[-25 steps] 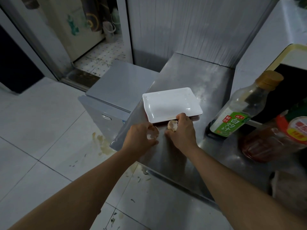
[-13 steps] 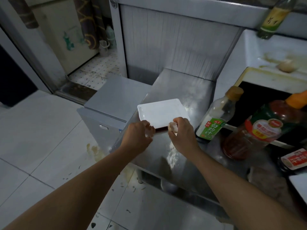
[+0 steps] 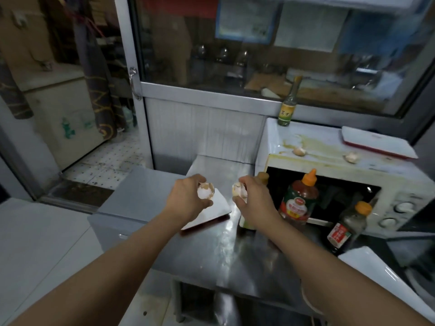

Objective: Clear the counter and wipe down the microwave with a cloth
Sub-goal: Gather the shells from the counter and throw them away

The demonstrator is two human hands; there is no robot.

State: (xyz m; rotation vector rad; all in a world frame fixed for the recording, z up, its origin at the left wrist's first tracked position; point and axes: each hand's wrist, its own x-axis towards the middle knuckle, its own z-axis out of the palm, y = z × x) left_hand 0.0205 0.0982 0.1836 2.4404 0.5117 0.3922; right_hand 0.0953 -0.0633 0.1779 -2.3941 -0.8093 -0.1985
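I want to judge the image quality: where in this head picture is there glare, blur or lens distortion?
Head view: glare runs as a bright streak down the steel counter; the window behind is soft and reflective; the wide lens bends the door frame; the eggshells in the left hand and right hand look slightly blurred.

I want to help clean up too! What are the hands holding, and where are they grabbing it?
Each hand holds a piece of eggshell. The left hand grips one eggshell around its outside; the right hand pinches another in its fingertips.
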